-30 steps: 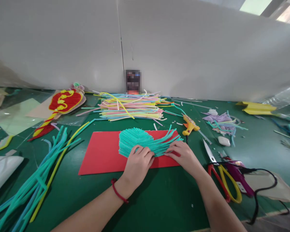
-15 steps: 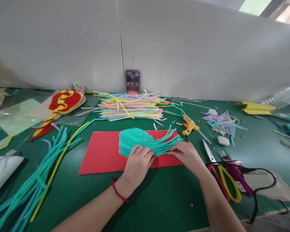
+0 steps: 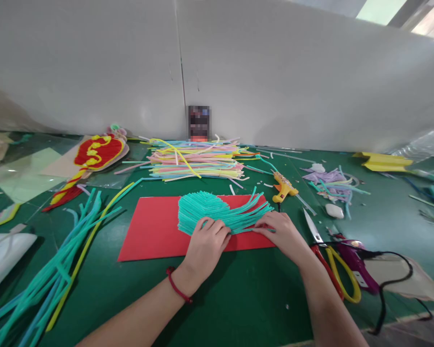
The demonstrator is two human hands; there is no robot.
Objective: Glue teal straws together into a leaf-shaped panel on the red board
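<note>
Hands at work on a green table (image 3: 246, 308). A red board (image 3: 152, 231) lies flat, its long side running left to right. On it rests the teal piece (image 3: 202, 207), long axis likewise left to right: a compact ribbed body at left, loose strands (image 3: 238, 222) fanning out at right. The left hand (image 3: 208, 246) is nearer the body, which lies just beyond and partly beneath its bent fingers; they press on its near edge, though whether they also grip cannot be told. The right hand (image 3: 284, 233) is nearer the free ends, with finger and thumb apparently pinching the tip of the lowest strand, which spans leftward to the left fingertips.

Surroundings, in descending size: beyond the board, a multicoloured bundle (image 3: 198, 161); beside the right forearm, scissors (image 3: 338, 272), the nearest obstacle on that side; beyond the right hand, a glue gun (image 3: 285, 187); farther right, a white block (image 3: 334, 210).
</note>
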